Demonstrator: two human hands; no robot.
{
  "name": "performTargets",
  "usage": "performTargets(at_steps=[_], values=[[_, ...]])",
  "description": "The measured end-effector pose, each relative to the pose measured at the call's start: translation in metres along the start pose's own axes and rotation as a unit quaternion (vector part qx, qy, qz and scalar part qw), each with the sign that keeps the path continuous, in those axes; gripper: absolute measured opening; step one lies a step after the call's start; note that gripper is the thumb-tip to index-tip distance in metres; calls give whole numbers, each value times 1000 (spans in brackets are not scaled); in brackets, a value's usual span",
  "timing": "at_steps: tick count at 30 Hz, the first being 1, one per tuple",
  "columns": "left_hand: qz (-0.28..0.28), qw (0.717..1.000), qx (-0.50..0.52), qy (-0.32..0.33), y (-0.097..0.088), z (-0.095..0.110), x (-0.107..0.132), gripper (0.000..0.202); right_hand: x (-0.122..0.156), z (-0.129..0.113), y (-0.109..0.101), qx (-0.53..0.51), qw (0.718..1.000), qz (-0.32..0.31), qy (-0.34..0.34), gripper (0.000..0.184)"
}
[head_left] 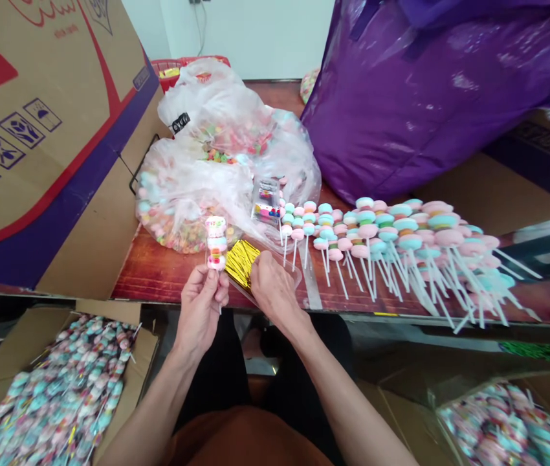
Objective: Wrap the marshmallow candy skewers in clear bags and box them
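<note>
My left hand [203,301] is closed on the stick end of a marshmallow lollipop [216,244], held upright. Its pink, white and orange pieces are stacked inside a clear wrapper. Beside it lies a heap of gold twist ties [241,262] in a clear tray [298,279]. My right hand [275,285] is at the right side of this heap, fingers curled down into it; what they pinch is hidden. To the right, many unwrapped marshmallow lollipops [408,226] lie piled on the table, white sticks pointing towards me.
Clear bags of candy [178,194] stand behind my hands, with a small clear packet [266,200] against them. A tall carton [61,129] rises at left, a purple bag [401,97] at right. Below the table edge are boxes of wrapped lollipops [61,388] and bagged lollipops [508,421].
</note>
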State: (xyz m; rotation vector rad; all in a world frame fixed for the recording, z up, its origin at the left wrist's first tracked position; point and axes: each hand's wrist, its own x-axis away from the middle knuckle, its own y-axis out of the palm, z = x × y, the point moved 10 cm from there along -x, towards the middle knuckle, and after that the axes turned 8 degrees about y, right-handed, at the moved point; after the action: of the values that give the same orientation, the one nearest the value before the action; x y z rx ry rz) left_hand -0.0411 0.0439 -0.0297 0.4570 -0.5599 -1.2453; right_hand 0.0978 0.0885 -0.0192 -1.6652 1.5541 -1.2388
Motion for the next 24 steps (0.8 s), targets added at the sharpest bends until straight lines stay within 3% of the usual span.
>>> performTargets(at_steps=[4, 9, 14, 17, 20, 24], values=[[11, 1000, -18, 0, 3, 1, -7, 27, 3, 13, -15, -183, 980, 62, -40, 16], [18, 997, -53, 46, 12, 6, -18, 32, 12, 29, -19, -473, 877, 56, -70, 14], [-21, 996, -84, 36, 27, -9, -23, 30, 21, 26, -19, -567, 820, 20, -72, 11], [-59, 995, -86, 5, 39, -21, -19, 29, 22, 23, -20, -575, 814, 18, -77, 10], [-76, 993, -86, -11, 46, -25, -14, 27, 22, 24, -26, -548, 831, 54, -83, 11], [-90, 991, -93, 16, 51, -22, -13, 29, 25, 16, -31, -502, 853, 82, -114, 13]])
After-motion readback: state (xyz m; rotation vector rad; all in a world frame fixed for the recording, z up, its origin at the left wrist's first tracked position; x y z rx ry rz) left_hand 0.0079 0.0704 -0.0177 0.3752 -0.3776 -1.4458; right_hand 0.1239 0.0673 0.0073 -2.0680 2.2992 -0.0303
